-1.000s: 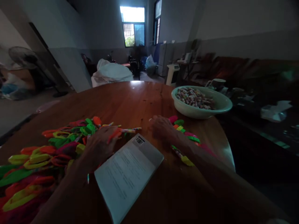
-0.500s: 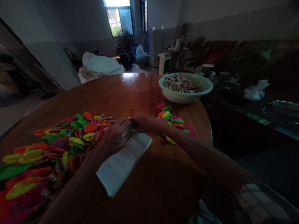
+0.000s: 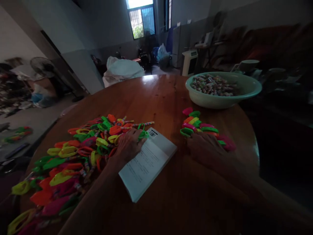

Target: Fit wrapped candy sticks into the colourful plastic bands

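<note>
- The left hand [image 3: 129, 145] has its fingers bent around a green ring [image 3: 143, 134], seemingly pinched at the fingertips, over the top edge of a white book [image 3: 149, 163].
- The right hand [image 3: 202, 143] is at the small pile of rings [image 3: 195, 121], its fingertips by a green loop [image 3: 186, 132]; blur and angle hide whether they grip it, so I cannot tell.
- The large pile of rings [image 3: 83, 150], many with wrapped candy attached, spreads over the left of the wooden table [image 3: 158, 98] (dim light makes single pieces hard to count).
- A pale green bowl [image 3: 220, 102] of wrapped candies [image 3: 211, 85] stands behind the small pile.
- 3 risks, as I judge them: the green ring could slip if the pinch is loose; the right fingers could drag 2 or more rings along, since they lie bunched; the left forearm could brush rings off the crowded left edge.
</note>
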